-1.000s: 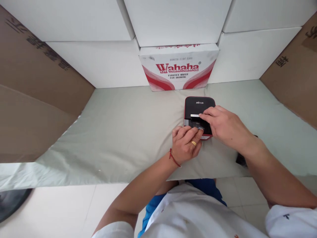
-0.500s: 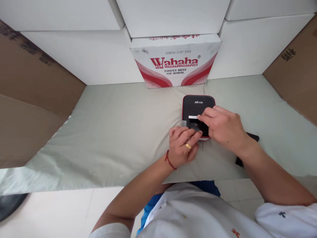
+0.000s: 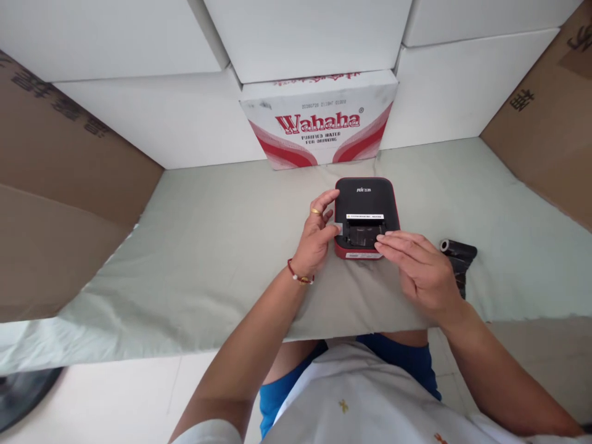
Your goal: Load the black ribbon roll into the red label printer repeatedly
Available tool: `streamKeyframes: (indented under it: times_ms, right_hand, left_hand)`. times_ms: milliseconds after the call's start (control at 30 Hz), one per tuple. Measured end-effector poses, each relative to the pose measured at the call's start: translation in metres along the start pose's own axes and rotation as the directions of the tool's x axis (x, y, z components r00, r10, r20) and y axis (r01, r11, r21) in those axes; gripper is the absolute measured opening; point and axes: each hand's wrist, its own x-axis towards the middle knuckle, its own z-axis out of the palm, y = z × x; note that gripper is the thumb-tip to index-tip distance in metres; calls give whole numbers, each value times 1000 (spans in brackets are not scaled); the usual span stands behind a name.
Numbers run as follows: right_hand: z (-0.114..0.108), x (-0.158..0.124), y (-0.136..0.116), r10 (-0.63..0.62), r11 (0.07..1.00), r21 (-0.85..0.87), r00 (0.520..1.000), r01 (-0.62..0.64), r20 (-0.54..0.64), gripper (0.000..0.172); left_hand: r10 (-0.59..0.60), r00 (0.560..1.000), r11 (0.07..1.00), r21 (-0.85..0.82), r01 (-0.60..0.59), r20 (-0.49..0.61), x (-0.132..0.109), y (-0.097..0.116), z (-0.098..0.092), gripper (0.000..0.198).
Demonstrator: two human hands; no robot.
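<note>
A small black printer (image 3: 367,202) with a red rim lies on the cloth, a white label strip across its top. Its slot near the front holds a dark, shiny piece (image 3: 365,236). At the printer's left edge is my left hand (image 3: 316,237), its fingers apart, the thumb by a grey patch and the index fingertip higher up the side. My right hand (image 3: 419,265) has its fingers close together, fingertips at the slot's right end; whatever they pinch is hidden. Just beyond it, a black film roll (image 3: 459,249) lies with some film trailing out, partly covered by my hand.
Behind the printer stands a white and red Wahaha water carton (image 3: 319,132) against stacked white boxes (image 3: 157,117). Brown cardboard walls (image 3: 69,154) flank both sides. A pale green cloth (image 3: 222,246) covers the table, its front edge near my body.
My left hand has moved from the slot up to the printer's left side, and its fingers have spread. My right hand has come down to the slot's right end. More of the slot and film roll shows.
</note>
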Motion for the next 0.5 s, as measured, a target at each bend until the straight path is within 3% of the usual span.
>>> streamKeyframes:
  times_ms: [133, 200, 300, 500]
  right_hand:
    - [0, -3, -4, 55, 998, 28, 998, -55, -11, 58]
    - [1, -2, -4, 66, 997, 34, 998, -65, -19, 58]
    - [0, -1, -5, 77, 996, 43, 997, -76, -10, 59]
    - [-1, -2, -6, 97, 994, 40, 995, -97, 9, 57]
  left_hand:
    - [-19, 974, 992, -113, 46, 228, 23, 0, -11, 118]
    - [-51, 952, 982, -161, 103, 302, 29, -3, -15, 133]
    - [-70, 942, 968, -208, 144, 328, 32, -10, -19, 139]
    - [-45, 937, 973, -199, 120, 346, 27, -18, -20, 126]
